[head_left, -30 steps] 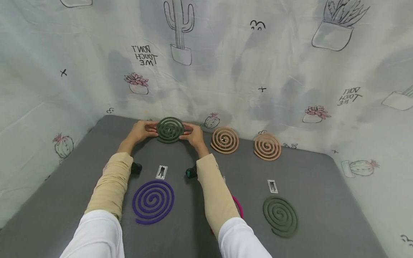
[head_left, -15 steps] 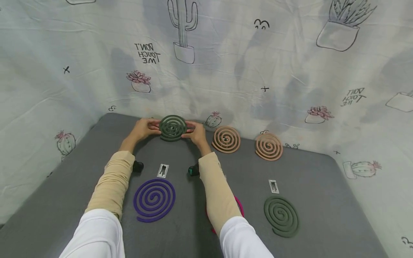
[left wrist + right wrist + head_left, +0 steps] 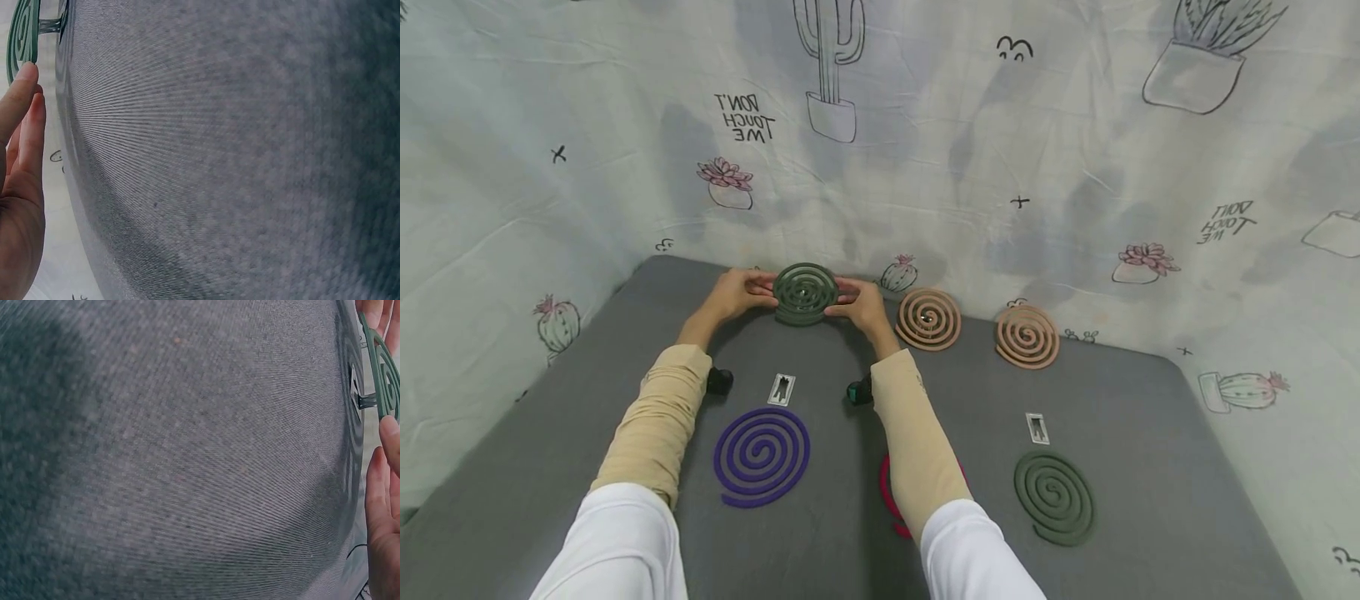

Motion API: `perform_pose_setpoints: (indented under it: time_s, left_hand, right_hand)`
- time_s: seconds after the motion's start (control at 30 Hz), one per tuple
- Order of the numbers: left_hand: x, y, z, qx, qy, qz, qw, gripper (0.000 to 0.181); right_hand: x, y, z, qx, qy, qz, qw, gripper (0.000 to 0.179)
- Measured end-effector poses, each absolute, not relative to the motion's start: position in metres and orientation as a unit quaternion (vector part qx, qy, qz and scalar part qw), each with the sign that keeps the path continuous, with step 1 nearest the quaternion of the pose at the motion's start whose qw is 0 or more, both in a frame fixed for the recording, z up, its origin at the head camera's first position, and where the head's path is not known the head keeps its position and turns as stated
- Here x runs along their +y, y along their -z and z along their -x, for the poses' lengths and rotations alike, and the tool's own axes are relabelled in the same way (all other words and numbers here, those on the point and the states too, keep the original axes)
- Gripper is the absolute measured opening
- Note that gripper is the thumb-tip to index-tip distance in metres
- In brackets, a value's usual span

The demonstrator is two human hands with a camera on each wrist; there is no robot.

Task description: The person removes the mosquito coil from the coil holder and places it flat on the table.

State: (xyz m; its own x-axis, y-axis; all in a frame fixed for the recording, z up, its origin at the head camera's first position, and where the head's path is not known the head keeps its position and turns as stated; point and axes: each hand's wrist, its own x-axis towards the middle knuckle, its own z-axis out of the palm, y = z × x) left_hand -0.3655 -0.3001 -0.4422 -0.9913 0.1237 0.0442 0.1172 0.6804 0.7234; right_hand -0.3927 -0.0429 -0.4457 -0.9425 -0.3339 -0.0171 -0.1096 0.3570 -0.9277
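Note:
A dark green mosquito coil (image 3: 806, 317) sits raised above the grey table at its far edge, on a small metal stand (image 3: 367, 400) seen in both wrist views. My left hand (image 3: 732, 297) pinches its left rim, the thumb tip against the edge in the left wrist view. From the other side my right hand (image 3: 867, 308) holds the right rim between thumb and fingers. In the right wrist view, the coil (image 3: 381, 369) appears nearly edge-on, with fingers of the left hand beyond it. How the stand meets the coil's centre is too small to tell.
Two tan coils (image 3: 928, 342) (image 3: 1027, 359) rest raised along the back. Nearer lie a purple coil (image 3: 762, 502), a green coil (image 3: 1055, 499) and a pink-red coil (image 3: 889, 492) partly under my right arm. Flat metal stands (image 3: 782, 389) (image 3: 1037, 428) lie between rows. Patterned cloth (image 3: 925, 167) hangs behind.
The whole head view has shifted slightly. Both hands stay at the raised green coil's rims, and my right forearm has swung a little to the right, showing more of the pink-red coil.

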Motion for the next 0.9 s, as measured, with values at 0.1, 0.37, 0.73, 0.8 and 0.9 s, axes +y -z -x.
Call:
perform_pose_setpoints:
  time_s: [0.1, 0.37, 0.73, 0.8, 0.9]
  left_hand:
    - [-0.301, 0.441, 0.366, 0.917, -0.393, -0.067, 0.002, 0.054]
    - [-0.298, 0.432, 0.367, 0.909, -0.410, -0.074, -0.005, 0.053]
    - [-0.301, 0.428, 0.356, 0.908, -0.413, -0.066, -0.001, 0.051]
    - [-0.301, 0.426, 0.355, 0.909, -0.411, -0.065, -0.002, 0.051]
    - [-0.301, 0.424, 0.352, 0.907, -0.416, -0.068, -0.001, 0.051]
  right_hand:
    - [-0.042, 0.443, 0.393, 0.816, 0.550, 0.142, 0.103, 0.064]
    - [-0.039, 0.431, 0.392, 0.809, 0.560, 0.148, 0.100, 0.063]
    - [-0.037, 0.426, 0.385, 0.807, 0.559, 0.153, 0.115, 0.063]
    - [-0.036, 0.425, 0.383, 0.804, 0.562, 0.154, 0.116, 0.063]
    - [-0.034, 0.424, 0.381, 0.803, 0.564, 0.155, 0.114, 0.062]
